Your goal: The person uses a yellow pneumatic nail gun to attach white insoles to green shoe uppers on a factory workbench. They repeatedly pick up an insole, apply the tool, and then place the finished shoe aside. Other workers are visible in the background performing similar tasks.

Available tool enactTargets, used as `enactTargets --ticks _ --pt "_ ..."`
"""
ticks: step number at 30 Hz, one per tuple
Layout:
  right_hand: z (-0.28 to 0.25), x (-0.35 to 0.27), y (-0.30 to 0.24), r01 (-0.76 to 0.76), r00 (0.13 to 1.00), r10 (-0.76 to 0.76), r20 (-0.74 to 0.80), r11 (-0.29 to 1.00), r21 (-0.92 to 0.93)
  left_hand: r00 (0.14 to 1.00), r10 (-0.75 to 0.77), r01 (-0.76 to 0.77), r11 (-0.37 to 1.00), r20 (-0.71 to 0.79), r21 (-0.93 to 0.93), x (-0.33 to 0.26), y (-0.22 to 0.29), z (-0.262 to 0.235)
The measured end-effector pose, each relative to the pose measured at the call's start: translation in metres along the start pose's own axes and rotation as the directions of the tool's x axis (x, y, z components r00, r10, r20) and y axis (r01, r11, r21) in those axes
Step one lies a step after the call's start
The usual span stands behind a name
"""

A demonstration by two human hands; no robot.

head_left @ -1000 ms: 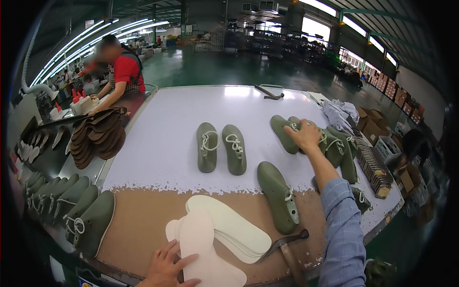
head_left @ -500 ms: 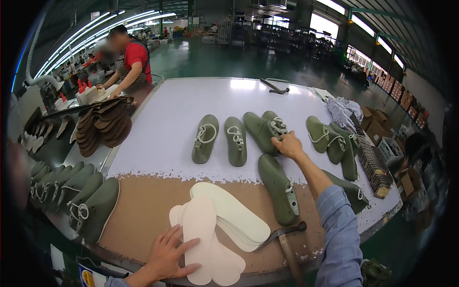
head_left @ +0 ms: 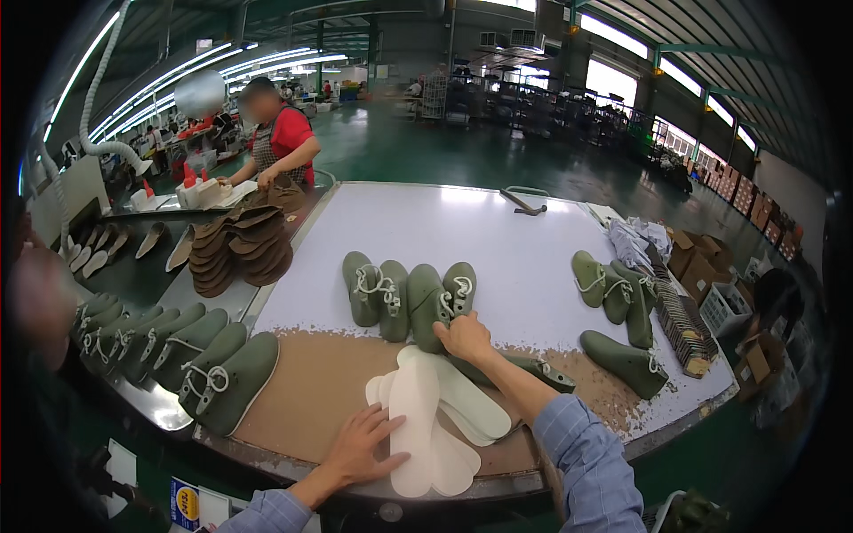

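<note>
Green laced shoe upper (head_left: 433,306), white insoles (head_left: 418,426)

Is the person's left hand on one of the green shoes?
No, the left hand rests flat on the white insoles, while the right hand touches a green shoe.

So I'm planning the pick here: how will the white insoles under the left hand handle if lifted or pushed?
The white insoles look thin and flat, so probably light and somewhat bendy if lifted by one end. They lie fanned in an overlapping pile, so a push from the left hand would likely slide them apart. Being flat, they should not roll or tip.
</note>
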State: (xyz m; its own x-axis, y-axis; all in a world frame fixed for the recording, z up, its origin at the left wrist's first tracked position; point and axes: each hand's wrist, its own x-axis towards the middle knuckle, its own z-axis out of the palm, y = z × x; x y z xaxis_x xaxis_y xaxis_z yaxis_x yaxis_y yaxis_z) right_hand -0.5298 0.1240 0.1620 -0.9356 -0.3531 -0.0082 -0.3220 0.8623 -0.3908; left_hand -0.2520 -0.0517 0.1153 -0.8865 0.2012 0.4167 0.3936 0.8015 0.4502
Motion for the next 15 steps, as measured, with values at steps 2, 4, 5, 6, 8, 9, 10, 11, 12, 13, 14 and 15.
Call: enactTargets --ticks 2,4,5,6,8,9,10,11,12,13,14,15 --pt "-0.003 -0.029 -0.015 0.031 0.999 -0.031 0.019 0.999 0.008 0.993 0.05 -0.047 0.999 -0.104 0.027 -0.003 -0.003 -0.005" --pt "-0.009 -0.051 -0.024 0.066 0.997 -0.065 0.03 0.998 -0.024 0.98 0.003 -0.021 0.996 -0.198 -0.086 -0.009 -0.008 -0.005" --pt "-0.011 -0.06 -0.031 0.095 0.995 -0.096 -0.009 0.994 -0.051 0.97 -0.075 0.023 0.976 -0.233 -0.216 -0.013 -0.011 -0.003" --pt "-0.007 -0.058 -0.043 0.073 0.997 -0.073 0.008 0.997 -0.003 0.953 -0.158 0.063 0.938 -0.259 -0.342 -0.019 -0.011 -0.003" --pt "-0.006 -0.052 -0.059 -0.001 0.999 -0.001 0.032 0.997 0.075 0.883 -0.368 0.074 0.72 -0.29 -0.69 -0.019 -0.001 -0.001" --pt "0.007 -0.047 -0.062 0.008 0.999 -0.006 -0.037 0.999 0.053 0.839 -0.472 0.053 0.565 -0.27 -0.823 -0.02 0.002 -0.001" --pt "0.02 -0.039 -0.057 -0.024 0.993 0.033 -0.112 0.996 0.08 0.806 -0.533 0.06 0.503 -0.255 -0.862 -0.02 0.002 -0.001" --pt "0.033 -0.03 -0.05 -0.048 0.979 0.069 -0.19 0.993 0.112 0.772 -0.589 0.058 0.441 -0.24 -0.896 -0.019 0.0 -0.002" --pt "0.04 -0.023 -0.051 -0.061 0.961 0.098 -0.257 0.987 0.15 0.728 -0.648 0.058 0.383 -0.224 -0.922 -0.019 -0.006 -0.005" --pt "0.041 -0.02 -0.053 -0.068 0.962 0.116 -0.248 0.978 0.196 0.729 -0.647 0.03 0.355 -0.223 -0.934 -0.023 -0.016 -0.005" --pt "0.037 -0.017 -0.049 -0.079 0.968 0.139 -0.208 0.959 0.271 0.73 -0.647 -0.002 0.322 -0.222 -0.947 -0.024 -0.03 -0.002" --pt "0.031 -0.018 -0.041 -0.108 0.974 0.211 -0.087 0.763 0.637 0.733 -0.645 -0.037 0.278 -0.215 -0.96 -0.026 -0.037 0.004"
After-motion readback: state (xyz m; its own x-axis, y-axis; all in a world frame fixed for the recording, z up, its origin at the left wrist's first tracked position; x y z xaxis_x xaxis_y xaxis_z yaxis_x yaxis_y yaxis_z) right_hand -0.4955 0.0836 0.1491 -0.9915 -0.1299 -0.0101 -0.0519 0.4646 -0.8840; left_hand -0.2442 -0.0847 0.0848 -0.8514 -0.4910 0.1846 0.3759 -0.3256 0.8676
